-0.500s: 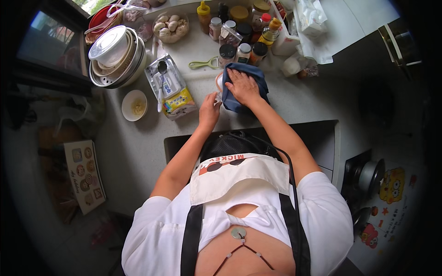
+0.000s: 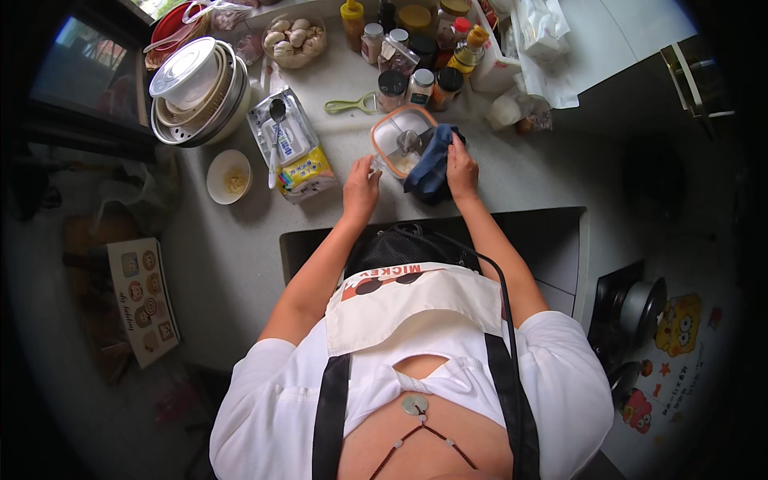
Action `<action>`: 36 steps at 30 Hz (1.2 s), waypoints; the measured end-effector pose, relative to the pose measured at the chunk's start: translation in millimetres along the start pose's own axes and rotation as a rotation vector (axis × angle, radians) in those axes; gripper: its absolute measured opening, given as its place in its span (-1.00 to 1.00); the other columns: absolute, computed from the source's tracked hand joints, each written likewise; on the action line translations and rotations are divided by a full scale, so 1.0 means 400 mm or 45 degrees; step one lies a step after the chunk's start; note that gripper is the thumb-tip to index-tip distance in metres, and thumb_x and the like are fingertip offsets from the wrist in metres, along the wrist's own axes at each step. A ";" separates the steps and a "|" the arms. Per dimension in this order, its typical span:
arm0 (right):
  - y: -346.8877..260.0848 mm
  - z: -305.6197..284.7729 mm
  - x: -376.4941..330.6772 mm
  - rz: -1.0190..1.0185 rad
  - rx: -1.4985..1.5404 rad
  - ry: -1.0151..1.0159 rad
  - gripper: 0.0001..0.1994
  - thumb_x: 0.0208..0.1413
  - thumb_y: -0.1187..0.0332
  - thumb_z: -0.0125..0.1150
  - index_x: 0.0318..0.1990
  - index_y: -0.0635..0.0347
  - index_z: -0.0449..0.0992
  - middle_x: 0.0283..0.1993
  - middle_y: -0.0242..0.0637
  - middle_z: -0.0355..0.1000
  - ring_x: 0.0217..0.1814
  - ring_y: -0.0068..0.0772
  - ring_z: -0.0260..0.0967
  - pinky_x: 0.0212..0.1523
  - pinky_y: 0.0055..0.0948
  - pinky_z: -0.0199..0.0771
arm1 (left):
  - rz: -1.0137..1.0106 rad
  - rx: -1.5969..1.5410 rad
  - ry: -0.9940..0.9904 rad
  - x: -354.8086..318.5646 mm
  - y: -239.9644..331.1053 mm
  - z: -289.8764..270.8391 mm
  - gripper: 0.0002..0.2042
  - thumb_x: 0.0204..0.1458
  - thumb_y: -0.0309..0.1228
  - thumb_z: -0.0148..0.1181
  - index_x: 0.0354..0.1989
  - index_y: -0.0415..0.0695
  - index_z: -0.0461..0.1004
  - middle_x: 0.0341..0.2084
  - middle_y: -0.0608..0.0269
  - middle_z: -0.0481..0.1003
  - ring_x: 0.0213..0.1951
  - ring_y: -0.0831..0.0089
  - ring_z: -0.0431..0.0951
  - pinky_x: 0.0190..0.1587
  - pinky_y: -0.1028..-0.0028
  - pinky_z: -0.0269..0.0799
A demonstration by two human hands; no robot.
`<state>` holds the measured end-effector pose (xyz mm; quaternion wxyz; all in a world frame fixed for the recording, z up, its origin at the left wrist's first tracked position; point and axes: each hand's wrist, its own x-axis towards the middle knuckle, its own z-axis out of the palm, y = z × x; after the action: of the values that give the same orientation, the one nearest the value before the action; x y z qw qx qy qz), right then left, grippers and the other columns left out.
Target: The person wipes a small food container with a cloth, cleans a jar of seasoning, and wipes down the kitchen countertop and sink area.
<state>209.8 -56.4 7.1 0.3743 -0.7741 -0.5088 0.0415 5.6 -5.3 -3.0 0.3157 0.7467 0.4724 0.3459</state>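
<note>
A seasoning box (image 2: 398,122) with an orange rim and white compartments stands uncovered on the counter in front of me. Inside it lie a clear scoop (image 2: 410,142) and some pale, grainy stuff. My left hand (image 2: 362,190) is closed at the box's near left edge, its fingertips on a clear part there. Pinched in my right hand (image 2: 462,170) is a dark blue cloth (image 2: 432,164), folded up and hanging along the right side of the box, hiding that part of it.
Left of the box lie a packet (image 2: 306,174) with a spoon (image 2: 274,144) on top and a white bowl (image 2: 212,178) of pale bits. Behind stand several jars (image 2: 420,86), a green peeler (image 2: 348,105) and a bowl of garlic (image 2: 294,44). Nearest me is the sink (image 2: 552,232).
My right hand has gone from lying flat on the blue cloth to gripping its edge. The cloth has been drawn back to the right, uncovering the box. My left hand stays beside it.
</note>
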 end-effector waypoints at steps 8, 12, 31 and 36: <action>0.163 -0.109 -0.014 0.619 0.069 0.117 -0.79 -0.05 0.33 0.07 -0.24 0.18 0.43 -0.35 -0.10 0.44 -0.27 -0.13 0.40 -0.24 -0.33 0.36 | 0.016 -0.006 -0.015 -0.004 -0.005 -0.004 -0.68 -0.13 -0.55 0.12 -0.14 -0.20 0.30 -0.35 0.09 0.36 -0.39 0.28 0.46 -0.32 0.37 0.35; 0.151 -0.109 0.035 0.680 0.742 0.176 -0.80 0.01 0.34 0.09 -0.31 0.32 0.40 -0.39 -0.29 0.43 -0.34 -0.48 0.37 -0.28 -0.54 0.33 | -0.029 -0.047 -0.040 0.001 0.015 -0.009 -0.67 -0.13 -0.55 0.12 -0.13 -0.21 0.29 -0.35 0.10 0.36 -0.39 0.29 0.46 -0.32 0.37 0.35; -0.074 0.014 0.131 -0.351 -0.126 0.032 -0.67 -0.07 0.25 0.10 -0.09 0.06 0.36 -0.21 -0.19 0.30 -0.04 -0.16 0.19 -0.07 -0.27 0.25 | -0.015 -0.075 -0.079 0.006 0.008 -0.012 -0.68 -0.12 -0.56 0.11 -0.13 -0.21 0.28 -0.35 0.07 0.34 -0.40 0.29 0.45 -0.32 0.36 0.34; -0.047 0.037 0.143 0.126 -0.016 -0.143 -0.74 -0.04 0.24 0.08 -0.21 0.15 0.37 -0.23 -0.11 0.33 -0.14 -0.05 0.27 -0.15 -0.24 0.28 | -0.014 -0.033 -0.073 0.005 0.009 -0.012 -0.68 -0.11 -0.55 0.10 -0.13 -0.21 0.27 -0.35 0.07 0.35 -0.39 0.27 0.45 -0.32 0.36 0.34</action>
<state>216.5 2.2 26.4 0.3377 -0.7971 -0.4903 0.1002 4.1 -4.0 2.8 0.3405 0.7496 0.4628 0.3286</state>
